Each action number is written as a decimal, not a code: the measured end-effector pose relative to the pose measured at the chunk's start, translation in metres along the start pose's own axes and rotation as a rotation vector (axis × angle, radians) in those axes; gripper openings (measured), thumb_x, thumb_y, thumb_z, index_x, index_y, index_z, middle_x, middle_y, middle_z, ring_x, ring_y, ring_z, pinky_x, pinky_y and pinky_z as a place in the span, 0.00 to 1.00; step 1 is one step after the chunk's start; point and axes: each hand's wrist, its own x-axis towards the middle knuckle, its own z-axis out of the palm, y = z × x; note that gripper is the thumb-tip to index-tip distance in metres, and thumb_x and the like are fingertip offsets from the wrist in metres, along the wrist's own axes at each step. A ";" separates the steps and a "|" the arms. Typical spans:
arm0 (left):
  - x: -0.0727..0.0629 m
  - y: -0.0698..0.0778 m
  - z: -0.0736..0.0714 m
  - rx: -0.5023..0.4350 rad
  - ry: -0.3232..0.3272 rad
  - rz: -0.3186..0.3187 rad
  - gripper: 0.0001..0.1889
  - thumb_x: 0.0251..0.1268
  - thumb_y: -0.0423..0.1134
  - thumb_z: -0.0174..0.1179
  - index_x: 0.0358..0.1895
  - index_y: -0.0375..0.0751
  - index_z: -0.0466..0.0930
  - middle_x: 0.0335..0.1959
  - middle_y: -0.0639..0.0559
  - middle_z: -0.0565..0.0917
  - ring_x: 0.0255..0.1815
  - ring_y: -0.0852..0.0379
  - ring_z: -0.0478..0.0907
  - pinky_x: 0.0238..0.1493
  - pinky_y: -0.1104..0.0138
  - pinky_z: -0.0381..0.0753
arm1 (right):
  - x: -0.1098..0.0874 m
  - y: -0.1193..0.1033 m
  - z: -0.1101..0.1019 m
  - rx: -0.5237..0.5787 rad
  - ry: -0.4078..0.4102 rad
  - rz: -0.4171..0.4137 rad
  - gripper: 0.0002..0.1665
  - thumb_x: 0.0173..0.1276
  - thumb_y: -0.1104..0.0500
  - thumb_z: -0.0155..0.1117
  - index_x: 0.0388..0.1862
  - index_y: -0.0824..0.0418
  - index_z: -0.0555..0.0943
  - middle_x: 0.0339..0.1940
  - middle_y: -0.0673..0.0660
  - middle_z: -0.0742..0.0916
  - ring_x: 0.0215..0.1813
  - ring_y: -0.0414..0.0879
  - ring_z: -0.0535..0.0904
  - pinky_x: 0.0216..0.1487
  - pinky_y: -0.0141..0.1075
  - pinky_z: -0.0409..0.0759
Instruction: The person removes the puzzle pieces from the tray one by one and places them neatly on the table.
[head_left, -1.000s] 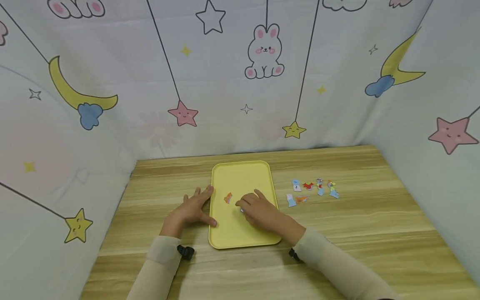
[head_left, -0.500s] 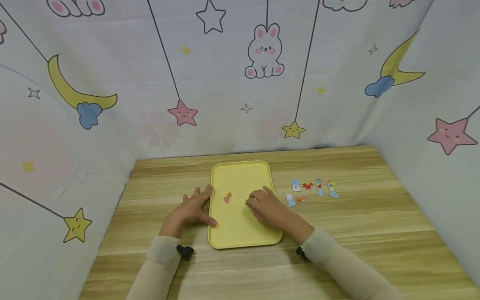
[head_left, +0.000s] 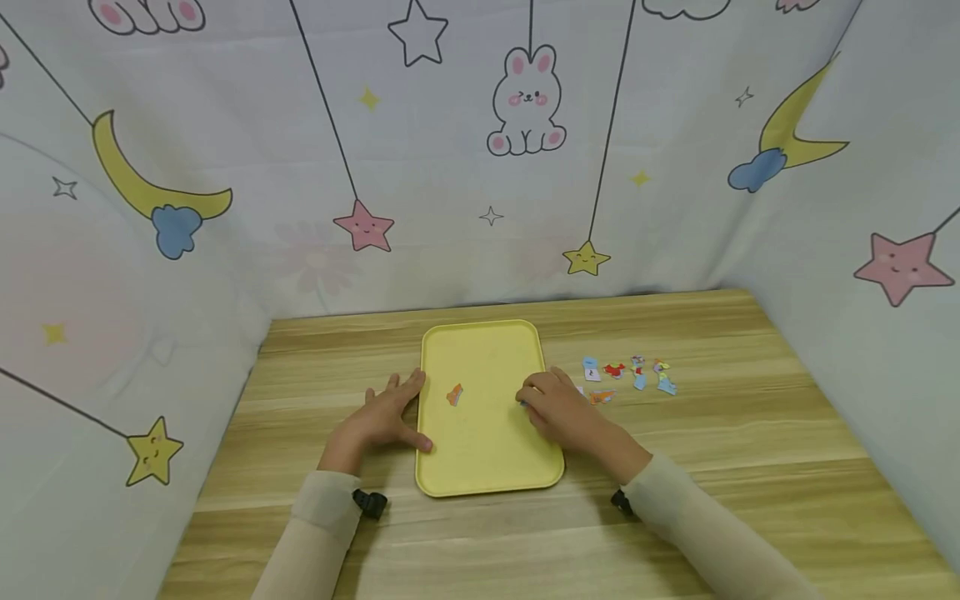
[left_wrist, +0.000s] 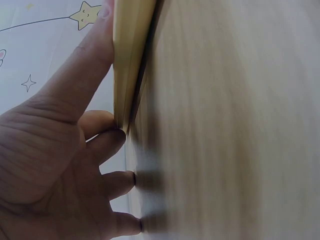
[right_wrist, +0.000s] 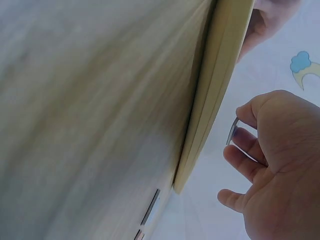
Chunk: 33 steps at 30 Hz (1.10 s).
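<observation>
My left hand is spread at the left side of the yellow tray, thumb over its rim and fingertips at its outer edge. In the left wrist view the thumb lies along the tray wall, other fingertips down at the table. My right hand is above the tray's right side, pinching a thin flat puzzle piece between thumb and fingers. Only a bluish bit of it shows in the head view. An orange puzzle piece lies in the tray, left of the middle.
Right of the tray, on the wooden table, lie several puzzle pieces, among them a red one, an orange one and a blue-white one. A white cloth printed with stars and a bunny surrounds the table.
My right hand has moved right with the pinched piece, from the tray's middle toward its right rim, now covering part of a blue-white piece on the table. The left hand stays in place.
</observation>
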 end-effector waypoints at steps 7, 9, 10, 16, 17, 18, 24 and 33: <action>0.001 -0.001 0.001 -0.002 -0.003 0.003 0.71 0.45 0.54 0.85 0.86 0.36 0.44 0.87 0.41 0.45 0.86 0.31 0.31 0.75 0.28 0.23 | -0.009 0.009 -0.002 0.001 0.012 0.019 0.09 0.71 0.69 0.69 0.47 0.61 0.86 0.46 0.58 0.85 0.54 0.56 0.81 0.68 0.67 0.73; 0.001 -0.001 0.001 0.001 -0.006 0.007 0.71 0.46 0.54 0.85 0.86 0.36 0.44 0.87 0.41 0.45 0.86 0.30 0.31 0.75 0.27 0.23 | -0.012 0.012 -0.003 0.007 0.007 0.030 0.09 0.71 0.69 0.69 0.47 0.61 0.86 0.46 0.59 0.85 0.54 0.56 0.81 0.67 0.68 0.72; 0.001 -0.001 0.001 0.004 -0.008 0.008 0.71 0.46 0.55 0.85 0.86 0.36 0.44 0.87 0.40 0.45 0.86 0.30 0.31 0.74 0.27 0.23 | -0.014 0.014 -0.004 0.006 0.004 0.036 0.09 0.71 0.69 0.70 0.47 0.61 0.86 0.46 0.59 0.85 0.54 0.57 0.81 0.67 0.68 0.72; 0.002 -0.002 0.001 0.008 -0.009 0.001 0.71 0.45 0.55 0.85 0.86 0.36 0.44 0.87 0.41 0.44 0.86 0.31 0.31 0.75 0.28 0.23 | -0.024 0.024 -0.010 -0.017 0.012 0.067 0.08 0.71 0.68 0.70 0.47 0.62 0.86 0.47 0.60 0.85 0.55 0.58 0.82 0.67 0.70 0.72; 0.002 -0.002 0.001 0.008 -0.008 0.000 0.71 0.45 0.55 0.85 0.86 0.37 0.44 0.87 0.42 0.44 0.86 0.31 0.31 0.75 0.28 0.23 | -0.026 0.025 -0.011 -0.015 0.017 0.071 0.08 0.70 0.68 0.70 0.46 0.62 0.86 0.47 0.61 0.85 0.55 0.59 0.82 0.67 0.71 0.71; 0.002 -0.002 0.001 0.010 -0.007 0.002 0.71 0.45 0.55 0.85 0.86 0.36 0.44 0.87 0.41 0.45 0.86 0.31 0.31 0.75 0.27 0.23 | -0.028 0.027 -0.012 -0.010 0.019 0.075 0.08 0.70 0.69 0.70 0.47 0.63 0.86 0.47 0.61 0.85 0.54 0.59 0.82 0.67 0.71 0.71; 0.002 -0.001 0.001 0.010 -0.008 -0.002 0.71 0.46 0.55 0.85 0.86 0.36 0.44 0.87 0.41 0.45 0.86 0.31 0.31 0.74 0.27 0.24 | -0.038 0.037 -0.014 0.004 0.040 0.101 0.10 0.68 0.70 0.69 0.47 0.63 0.85 0.46 0.59 0.86 0.52 0.58 0.82 0.65 0.69 0.74; 0.003 -0.001 0.001 0.012 -0.004 -0.006 0.70 0.46 0.53 0.85 0.86 0.36 0.44 0.87 0.41 0.45 0.86 0.31 0.31 0.75 0.28 0.24 | -0.056 0.050 -0.019 0.014 0.123 0.074 0.09 0.64 0.72 0.70 0.43 0.65 0.86 0.40 0.59 0.85 0.45 0.58 0.82 0.55 0.58 0.78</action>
